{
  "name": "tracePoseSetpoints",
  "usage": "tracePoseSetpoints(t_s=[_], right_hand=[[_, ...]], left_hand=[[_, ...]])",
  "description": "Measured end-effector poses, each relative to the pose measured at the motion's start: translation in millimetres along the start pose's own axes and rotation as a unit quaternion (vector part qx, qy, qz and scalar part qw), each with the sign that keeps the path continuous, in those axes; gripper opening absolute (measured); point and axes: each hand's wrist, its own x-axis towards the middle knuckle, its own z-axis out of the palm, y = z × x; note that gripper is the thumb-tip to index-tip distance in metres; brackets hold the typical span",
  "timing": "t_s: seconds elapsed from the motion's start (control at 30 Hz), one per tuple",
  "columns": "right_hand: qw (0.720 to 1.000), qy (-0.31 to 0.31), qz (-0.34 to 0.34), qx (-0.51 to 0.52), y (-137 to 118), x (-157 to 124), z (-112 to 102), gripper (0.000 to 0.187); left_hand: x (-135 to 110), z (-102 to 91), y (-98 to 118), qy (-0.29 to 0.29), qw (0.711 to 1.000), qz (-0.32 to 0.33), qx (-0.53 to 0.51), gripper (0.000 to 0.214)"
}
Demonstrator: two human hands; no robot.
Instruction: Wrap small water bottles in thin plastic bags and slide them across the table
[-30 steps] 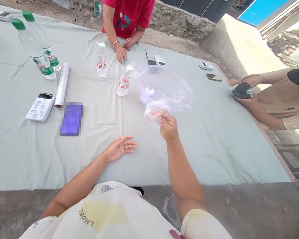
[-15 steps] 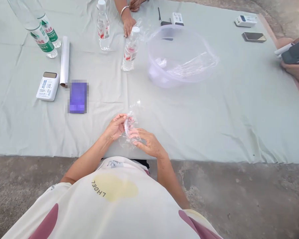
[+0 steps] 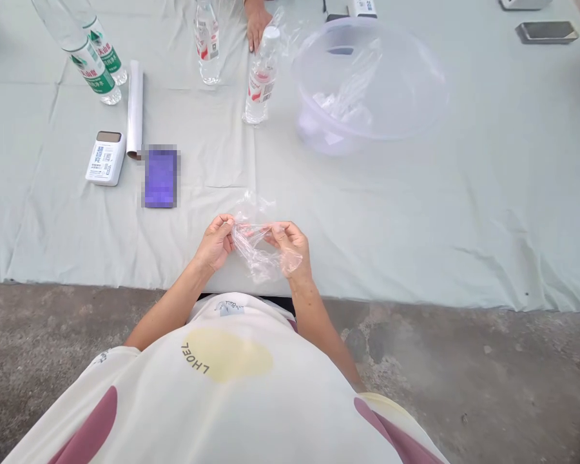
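Observation:
A crumpled sheet of clear plastic film [image 3: 258,261] is stretched between my two hands, just above the near edge of the cloth-covered table. My left hand [image 3: 216,243] pinches one side of it between thumb and fingers. On the other side, my right hand [image 3: 290,246] grips the film with the thumb pressed on the fingers, and a loose fold hangs over its wrist side. Some of the film spreads out beyond the fingertips. Whether it is a bag or a flat sheet I cannot tell.
A translucent basin [image 3: 372,129] holding crumpled plastic stands beyond my right hand. Water bottles [image 3: 260,84], a roll of film [image 3: 135,109], a white device [image 3: 105,159] and a blurred purple item [image 3: 161,179] lie ahead. Another person's hand [image 3: 258,27] rests at the far side.
My right hand has closed on the film and turned upward; the film is now pulled wider between both hands. Plastic in the basin has shifted. The view has tilted slightly.

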Motion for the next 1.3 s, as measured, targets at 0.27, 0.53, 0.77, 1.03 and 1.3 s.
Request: tracePoseSetpoints(t_s=[0.27,0.53,0.77,1.03,1.3], right_hand=[[0.992,0.106,0.011,0.074,-1,13,-24,0.047],[0.985,0.167,0.019,-0.040,-5,44,-40,0.026],[0.937,0.196,-0.051,-0.285,-14,94,-69,0.013],[0.883,0.176,-0.046,-0.433,-12,118,-54,0.015],[0.855,0.176,-0.054,-0.485,-5,121,-43,0.023]], left_hand=[[-5,-20.9,11,0.051,0.995,0.029,0.077,0.041],[-3,-28.5,24,0.114,0.974,0.103,0.167,0.031],[-1,-45.1,39,0.254,0.892,0.194,0.319,0.010],[-2,4.0,14,0.047,0.849,0.118,0.514,0.023],[30,53.7,-7,-0.028,0.683,0.079,0.726,0.017]])
